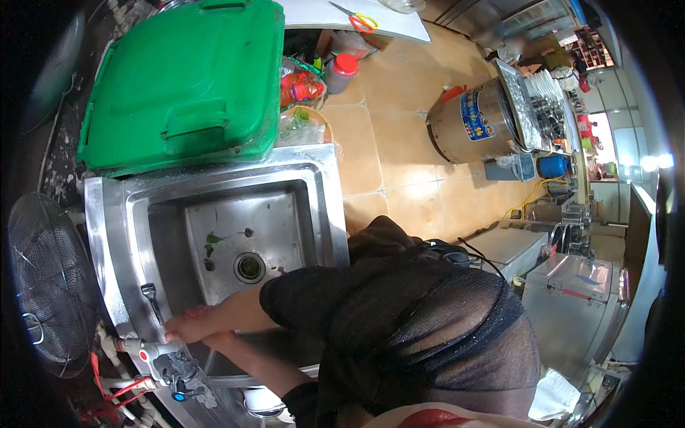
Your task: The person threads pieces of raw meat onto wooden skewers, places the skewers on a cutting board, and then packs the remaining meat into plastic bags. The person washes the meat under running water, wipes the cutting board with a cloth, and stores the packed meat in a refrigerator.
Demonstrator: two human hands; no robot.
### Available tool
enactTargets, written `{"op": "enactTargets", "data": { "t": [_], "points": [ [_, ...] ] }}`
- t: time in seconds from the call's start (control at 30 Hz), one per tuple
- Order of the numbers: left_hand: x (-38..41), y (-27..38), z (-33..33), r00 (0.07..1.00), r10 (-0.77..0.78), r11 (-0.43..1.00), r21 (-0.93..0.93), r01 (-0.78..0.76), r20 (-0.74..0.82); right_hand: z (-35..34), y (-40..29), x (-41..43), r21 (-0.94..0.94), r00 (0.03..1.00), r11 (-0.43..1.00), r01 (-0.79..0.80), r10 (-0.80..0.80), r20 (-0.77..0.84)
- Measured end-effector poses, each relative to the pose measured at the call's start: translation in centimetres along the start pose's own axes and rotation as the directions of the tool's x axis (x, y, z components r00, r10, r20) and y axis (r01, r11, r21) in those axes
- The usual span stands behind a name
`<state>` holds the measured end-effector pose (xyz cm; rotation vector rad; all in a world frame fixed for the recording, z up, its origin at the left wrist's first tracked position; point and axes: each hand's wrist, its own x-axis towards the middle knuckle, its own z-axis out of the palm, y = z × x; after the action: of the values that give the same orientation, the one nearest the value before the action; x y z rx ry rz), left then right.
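Note:
Both of my hands are together at the edge between two stainless steel sink basins, close to the taps. My right hand (183, 327) lies over my left hand (198, 311), which is mostly hidden, so the fingers' shape and anything between them cannot be made out. The near basin (289, 224) holds scraps of green leaf (214, 237) and dark bits around its drain strainer (250, 267). My forearms cover part of the second basin (289, 350). Beside my hands are a white tap lever with a red dot (152, 357) and a dark-handled tool (151, 299) on the sink ledge.
A green lidded bin (187, 80) adjoins the sink. A wire mesh strainer (51, 283) hangs by the wall. White bowls (262, 401) sit beyond the second basin. Scissors (357, 20) lie on a white board; a large steel barrel (471, 120) stands on the tiled floor. People are in the background.

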<state>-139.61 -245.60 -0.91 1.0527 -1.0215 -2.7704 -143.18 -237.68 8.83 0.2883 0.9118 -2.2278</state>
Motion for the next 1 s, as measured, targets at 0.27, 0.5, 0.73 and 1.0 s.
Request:
{"op": "enactTargets", "data": {
  "t": [0.27, 0.5, 0.73, 1.0],
  "points": [
    [-2.4, 0.5, 3.5, 0.992, -0.009, 0.993, -0.113, 0.023, 0.123, -1.6, 3.8, 3.2, -0.47, 0.975, 0.862, 0.19, -0.222, -0.013],
    [-1.7, -9.8, -5.8, 0.968, 0.235, 0.34, 0.926, -0.167, 0.088, -14.4, 6.4, 5.7, -0.998, 0.896, -0.01, 0.063, -0.439, 0.061],
    [-2.9, -17.0, -14.9, 0.902, 0.35, -0.221, 0.914, 0.34, -0.251, -22.4, 8.2, -0.7, -0.983, 0.982, 0.184, -0.017, -0.18, -0.051],
    [4.9, -13.8, -23.5, 0.952, 0.206, 0.166, 0.967, 0.193, -0.225, -22.0, 4.8, -3.9, -0.928, 0.995, 0.367, -0.063, -0.052, -0.088]
  ]
}}
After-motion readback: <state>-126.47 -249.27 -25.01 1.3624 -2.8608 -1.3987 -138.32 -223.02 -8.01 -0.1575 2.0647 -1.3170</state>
